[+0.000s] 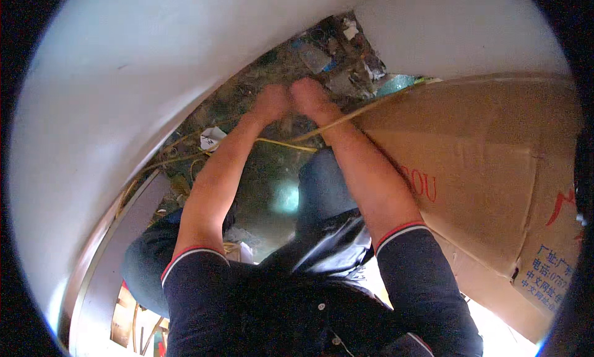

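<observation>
Both my arms stretch forward over a dark, littered floor (pixel 272 171), and the hands come close together at the far end. My left hand (pixel 272 103) is curled closed, blurred, with its fingertips out of sight. Right beside it, my right hand (pixel 310 98) is also closed like a fist. Whatever the two hands grip, if anything, is too dark and small to make out. A yellow cord (pixel 286 145) crosses the floor below the hands and passes by my right forearm.
A large brown cardboard box (pixel 470 152) stands along my right. A pale smooth panel (pixel 111 91) curves up on the left, and another white surface (pixel 458 32) rises at the far right. Debris (pixel 315 56) and a crumpled white scrap (pixel 212 138) lie on the floor.
</observation>
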A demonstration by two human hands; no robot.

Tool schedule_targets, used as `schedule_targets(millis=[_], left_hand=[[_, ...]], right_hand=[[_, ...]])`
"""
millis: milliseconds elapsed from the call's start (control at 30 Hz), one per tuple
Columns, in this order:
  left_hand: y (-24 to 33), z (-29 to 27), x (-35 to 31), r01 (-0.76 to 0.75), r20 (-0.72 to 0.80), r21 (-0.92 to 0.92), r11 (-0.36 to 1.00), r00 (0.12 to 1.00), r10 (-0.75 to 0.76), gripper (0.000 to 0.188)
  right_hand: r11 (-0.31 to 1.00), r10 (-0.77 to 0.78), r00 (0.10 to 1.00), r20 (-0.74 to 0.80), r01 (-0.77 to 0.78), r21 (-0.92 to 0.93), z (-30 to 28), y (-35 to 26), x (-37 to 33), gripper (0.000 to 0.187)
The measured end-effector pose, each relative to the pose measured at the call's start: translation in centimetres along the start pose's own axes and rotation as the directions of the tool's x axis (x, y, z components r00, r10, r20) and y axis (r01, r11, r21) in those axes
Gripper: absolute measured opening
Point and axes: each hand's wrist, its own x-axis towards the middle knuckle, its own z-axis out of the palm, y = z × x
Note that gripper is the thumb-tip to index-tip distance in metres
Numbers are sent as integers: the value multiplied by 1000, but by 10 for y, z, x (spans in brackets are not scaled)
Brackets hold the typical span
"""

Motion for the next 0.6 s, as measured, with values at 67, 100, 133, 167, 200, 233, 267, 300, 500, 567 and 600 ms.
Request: schedule_targets(millis=[67, 100, 133, 167, 200, 233, 267, 300, 500, 567, 600], left_hand=[[5, -1, 0, -65, -43, -64, 996, 997, 62, 31], [3, -1, -1, -62, -41, -67, 996, 997, 59, 31], [1, -2, 0, -12, -50, -155, 988, 999, 5, 34], [-1, -3, -1, 37, -54, -241, 970, 997, -52, 37], [1, -7, -2, 38, -55, -244, 969, 997, -53, 37], [2, -11, -3, -40, -42, -210, 977, 999, 32, 39], [4, -16, -4, -119, -26, -177, 977, 993, 116, 41], [7, -20, -5, -119, -25, -176, 977, 993, 116, 41], [26, -22, -20, 53, -68, -177, 983, 996, -65, 40], [38, -26, -22, 34, -20, -63, 997, 999, -35, 35], [31, -25, -22, 45, -29, -61, 997, 999, -47, 35]], right_hand=[[991, 118, 988, -95, -111, 77, 4, 14, -9, 17], [965, 229, 955, -187, -198, 171, 4, 16, -12, 17], [965, 227, 957, -183, -196, 172, 5, 14, -12, 17], [975, 219, 957, -190, -210, 69, 7, 12, -12, 17], [974, 212, 957, -200, -224, -41, 5, 13, -9, 18], [974, 210, 957, -198, -223, -44, 3, 15, -7, 18], [974, 215, 965, -154, -224, -45, 2, 16, -5, 17], [973, 223, 969, -109, -229, -44, 4, 19, -6, 18], [997, 72, 988, -139, -70, 18, 6, 21, 2, 17], [998, 70, 982, -177, -68, 15, 10, 27, -1, 16], [998, 55, 976, -211, -51, 24, 7, 21, 1, 15]])
